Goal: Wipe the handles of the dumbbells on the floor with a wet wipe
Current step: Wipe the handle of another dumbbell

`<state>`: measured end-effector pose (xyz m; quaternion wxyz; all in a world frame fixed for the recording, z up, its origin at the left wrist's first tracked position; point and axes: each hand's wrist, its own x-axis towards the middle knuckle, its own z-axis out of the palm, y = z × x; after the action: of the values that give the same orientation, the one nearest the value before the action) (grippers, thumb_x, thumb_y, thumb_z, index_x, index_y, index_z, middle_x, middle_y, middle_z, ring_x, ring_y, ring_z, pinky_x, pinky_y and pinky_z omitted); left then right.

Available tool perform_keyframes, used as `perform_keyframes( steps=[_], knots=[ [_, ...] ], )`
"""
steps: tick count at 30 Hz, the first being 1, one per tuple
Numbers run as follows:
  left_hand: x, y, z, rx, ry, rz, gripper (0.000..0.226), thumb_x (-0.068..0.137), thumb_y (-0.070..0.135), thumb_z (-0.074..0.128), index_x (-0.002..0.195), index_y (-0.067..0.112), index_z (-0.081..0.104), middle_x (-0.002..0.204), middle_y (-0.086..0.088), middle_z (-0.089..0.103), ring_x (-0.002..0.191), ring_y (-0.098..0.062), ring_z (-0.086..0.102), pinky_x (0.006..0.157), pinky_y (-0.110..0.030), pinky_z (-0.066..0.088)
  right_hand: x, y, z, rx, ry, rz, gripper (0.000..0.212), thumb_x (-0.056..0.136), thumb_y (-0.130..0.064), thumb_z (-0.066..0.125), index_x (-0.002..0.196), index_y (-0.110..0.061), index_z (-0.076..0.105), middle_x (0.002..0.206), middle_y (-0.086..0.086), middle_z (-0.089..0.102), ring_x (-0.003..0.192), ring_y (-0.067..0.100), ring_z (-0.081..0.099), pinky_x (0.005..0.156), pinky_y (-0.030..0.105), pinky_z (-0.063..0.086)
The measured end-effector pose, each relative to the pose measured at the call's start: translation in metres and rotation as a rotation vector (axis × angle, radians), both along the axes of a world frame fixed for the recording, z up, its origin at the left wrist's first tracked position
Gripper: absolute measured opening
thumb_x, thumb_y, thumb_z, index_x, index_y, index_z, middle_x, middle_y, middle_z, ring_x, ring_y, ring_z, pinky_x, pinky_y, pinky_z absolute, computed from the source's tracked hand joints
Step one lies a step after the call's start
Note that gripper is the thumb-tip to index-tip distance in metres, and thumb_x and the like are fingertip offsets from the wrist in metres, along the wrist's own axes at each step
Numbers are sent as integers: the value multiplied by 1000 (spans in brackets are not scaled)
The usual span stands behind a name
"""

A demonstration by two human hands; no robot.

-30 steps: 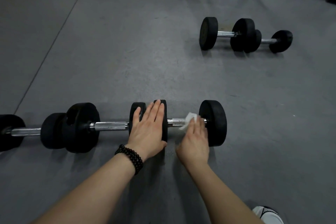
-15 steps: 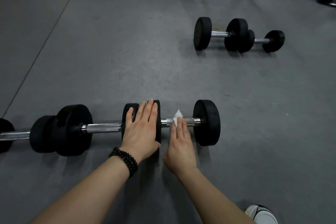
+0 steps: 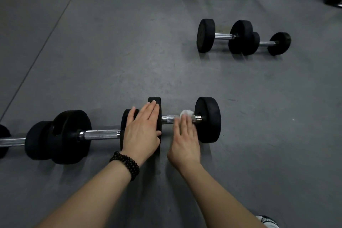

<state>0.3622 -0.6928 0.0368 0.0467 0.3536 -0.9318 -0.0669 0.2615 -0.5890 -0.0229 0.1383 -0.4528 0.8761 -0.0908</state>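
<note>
The left hand (image 3: pixel 142 131) lay flat, grip open, on the dumbbell plate (image 3: pixel 155 102), probably to stop it rolling. The right hand (image 3: pixel 185 139), fingers straight, pressed the wet wipe (image 3: pixel 187 112) onto the handle (image 3: pixel 168 119).

The left hand (image 3: pixel 142 129) is lying flat against a black weight plate (image 3: pixel 154 101) while, just to its right, the right hand (image 3: pixel 185 140) is pressing a white wipe (image 3: pixel 187 112) onto the chrome handle (image 3: pixel 167 119) with straight fingers (image 3: pixel 185 124).
</note>
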Motion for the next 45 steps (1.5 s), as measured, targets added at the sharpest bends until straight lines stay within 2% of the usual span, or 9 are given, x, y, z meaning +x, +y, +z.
perform_keyframes(
  steps=[5, 13, 17, 21, 27, 33, 38, 41, 45],
  knots=[
    [-10, -3, 1, 74, -7, 42, 91, 85, 29, 68, 157, 16, 14, 165, 2, 7, 151, -9, 5, 123, -42, 4, -15, -9, 5, 18, -61, -234, 99, 89, -24, 55, 152, -3, -17, 160, 17, -22, 149, 30, -17, 123, 41, 2],
    [-7, -7, 1, 81, -22, 11, 92, 88, 32, 66, 158, 16, 10, 165, 4, 1, 151, -7, 1, 122, -39, 0, -10, -13, 6, -34, -100, -244, 97, 89, -21, 54, 152, -3, -18, 161, 15, -22, 148, 27, -20, 123, 38, -2],
    [-9, -9, 2, 97, -34, 25, 91, 90, 32, 63, 158, 17, 4, 165, 5, -3, 150, -6, -3, 123, -39, -1, 6, -19, 9, -38, -133, 39, 89, 91, -24, 48, 154, -5, -11, 161, 9, -21, 148, 22, -22, 123, 37, -4],
    [-9, -9, 4, 105, -40, 24, 90, 92, 32, 61, 158, 18, 2, 165, 5, -6, 150, -6, -6, 123, -40, -2, -19, -7, -5, -95, -53, -126, 91, 85, -14, 51, 155, -4, -6, 163, 12, -12, 151, 25, -12, 123, 41, 6],
    [-11, -10, 4, 112, -31, 25, 90, 92, 32, 61, 158, 18, 3, 165, 5, -5, 150, -6, -6, 123, -40, -2, -14, 0, -3, -11, 25, 26, 96, 86, -21, 52, 155, -30, -13, 156, 11, -31, 144, 24, -31, 115, 37, -15],
    [-10, -10, 3, 114, -37, 22, 89, 92, 31, 61, 158, 18, 2, 165, 6, -6, 150, -7, -7, 123, -40, -2, -5, -9, -11, -113, -32, -271, 95, 86, -16, 54, 156, -17, -10, 161, 18, -18, 149, 30, -17, 122, 41, 2],
    [-9, -10, 2, 108, -52, 18, 89, 93, 33, 60, 158, 17, 1, 165, 5, -6, 150, -7, -7, 123, -40, -2, 15, -12, -11, -150, -28, 35, 91, 84, -13, 50, 157, -9, -4, 164, 7, -10, 151, 22, -10, 123, 40, 7],
    [-9, -11, 4, 112, -50, 16, 89, 93, 33, 59, 158, 17, 1, 165, 5, -7, 150, -7, -8, 123, -40, -2, -4, -6, -18, -138, 63, -116, 92, 73, -7, 59, 155, -6, 18, 162, 13, 20, 150, 26, 16, 117, 46, 29],
    [-9, -10, 4, 111, -51, 15, 89, 93, 32, 60, 158, 17, 1, 165, 4, -7, 150, -7, -7, 123, -41, -3, -3, -11, -17, -153, 47, -112, 92, 79, -15, 56, 155, -2, 6, 164, 15, 5, 152, 27, 0, 122, 42, 11]
  ],
)
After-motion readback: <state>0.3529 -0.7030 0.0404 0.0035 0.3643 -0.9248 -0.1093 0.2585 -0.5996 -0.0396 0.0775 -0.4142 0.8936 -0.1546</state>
